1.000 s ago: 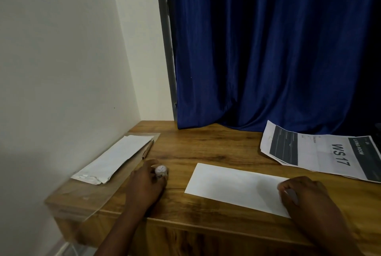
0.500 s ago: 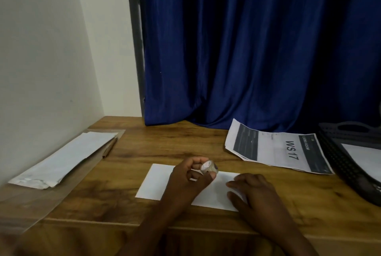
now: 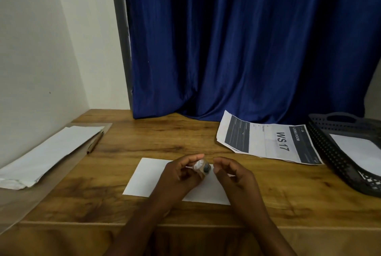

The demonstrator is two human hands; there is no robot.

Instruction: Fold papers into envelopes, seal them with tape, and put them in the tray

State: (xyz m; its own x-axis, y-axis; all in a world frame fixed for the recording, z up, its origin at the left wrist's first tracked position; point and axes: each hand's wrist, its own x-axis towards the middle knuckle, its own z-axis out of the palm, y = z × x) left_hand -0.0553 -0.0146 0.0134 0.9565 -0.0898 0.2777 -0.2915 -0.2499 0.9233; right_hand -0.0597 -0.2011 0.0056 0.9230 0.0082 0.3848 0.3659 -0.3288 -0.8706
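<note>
A white envelope (image 3: 148, 177) lies flat on the wooden table (image 3: 165, 138), near its front edge. Above it my left hand (image 3: 181, 175) grips a small roll of clear tape (image 3: 202, 168) between thumb and fingers. My right hand (image 3: 233, 175) hovers just right of the roll, its thumb and forefinger curled close to the roll's edge; whether they pinch the tape end I cannot tell. A dark perforated tray (image 3: 334, 152) stands at the right edge with a white envelope (image 3: 358, 148) inside.
A stack of white papers (image 3: 47, 154) lies at the left by the wall, a pencil (image 3: 94, 142) beside it. A printed sheet marked WS 17 (image 3: 270, 140) lies at the back right. A blue curtain (image 3: 247, 39) hangs behind the table.
My left hand carried the tape roll from the left of the envelope to above it. My right hand lifted off the envelope and came up beside the roll. The camera view turned right.
</note>
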